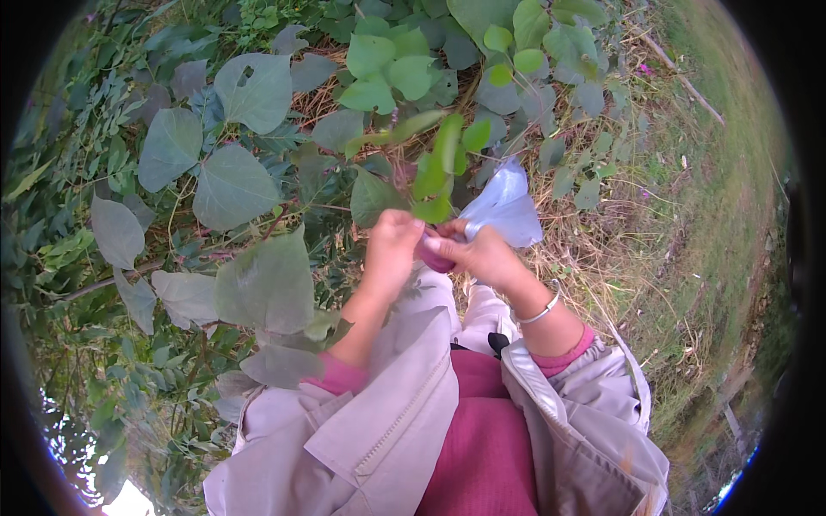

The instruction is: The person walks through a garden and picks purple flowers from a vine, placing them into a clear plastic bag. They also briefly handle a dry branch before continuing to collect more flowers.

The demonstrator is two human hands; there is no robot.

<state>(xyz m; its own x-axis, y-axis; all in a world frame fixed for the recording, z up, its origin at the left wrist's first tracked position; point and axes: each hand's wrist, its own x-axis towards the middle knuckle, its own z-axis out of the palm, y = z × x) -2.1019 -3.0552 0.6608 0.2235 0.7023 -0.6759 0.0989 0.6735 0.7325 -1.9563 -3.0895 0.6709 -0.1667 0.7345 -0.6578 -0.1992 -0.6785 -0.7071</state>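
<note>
Both hands meet in front of my body, above my light trousers. My left hand [395, 242] pinches at the stem end of a purple pod or bean [436, 255], close to bright green leaves [439, 168]. The fingers of my right hand [481, 248], with a silver bangle on the wrist, are closed on the same purple pod. A pale translucent plastic bag [506, 206] hangs at the fingers of my right hand, spreading up and to the right. What the bag holds cannot be seen. Fingertips partly hide the pod, so its exact kind is unclear.
Broad-leaved vines [239, 187] crowd the left and top, with several large leaves [268, 284] close to my left forearm. Dry grass and straw [581, 258] cover the ground at the right. A thin fallen branch [687, 80] lies at the upper right.
</note>
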